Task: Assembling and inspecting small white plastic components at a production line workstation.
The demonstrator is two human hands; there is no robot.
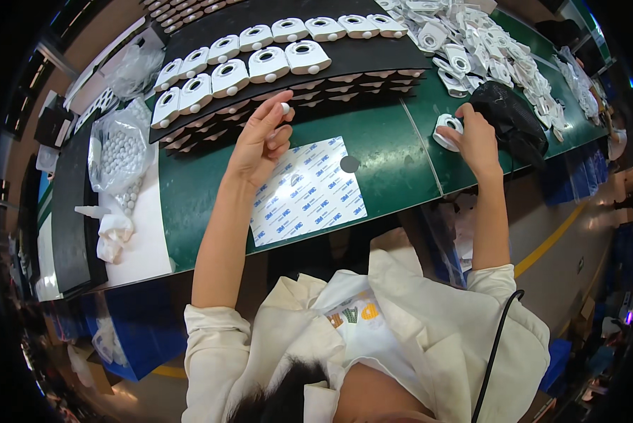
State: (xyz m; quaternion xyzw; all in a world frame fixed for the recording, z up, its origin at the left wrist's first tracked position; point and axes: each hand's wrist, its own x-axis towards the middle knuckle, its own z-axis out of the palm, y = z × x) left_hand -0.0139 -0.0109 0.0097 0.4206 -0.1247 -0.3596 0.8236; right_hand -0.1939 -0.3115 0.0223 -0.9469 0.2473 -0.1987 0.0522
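My left hand [261,137] is raised over the near side of the stacked trays, its fingers curled around a small round white bead [285,108]. My right hand [477,137] has its thumb and fingers closed on a white plastic housing [443,131] with a round opening, at the right of the green table. Between the hands lies a white sheet with blue print [309,201]. A dark grey round disc [349,164] sits at its right edge. Rows of similar white housings [268,63], many with a white bead at the front, stand on the top black tray [358,53].
A pile of loose white housings [471,46] covers the far right, behind a black bag [510,120]. On the left are a clear bag of white beads [122,151], a small white nozzle bottle [94,211] and a crumpled white cloth [115,236]. The green table [394,166] ends near my body.
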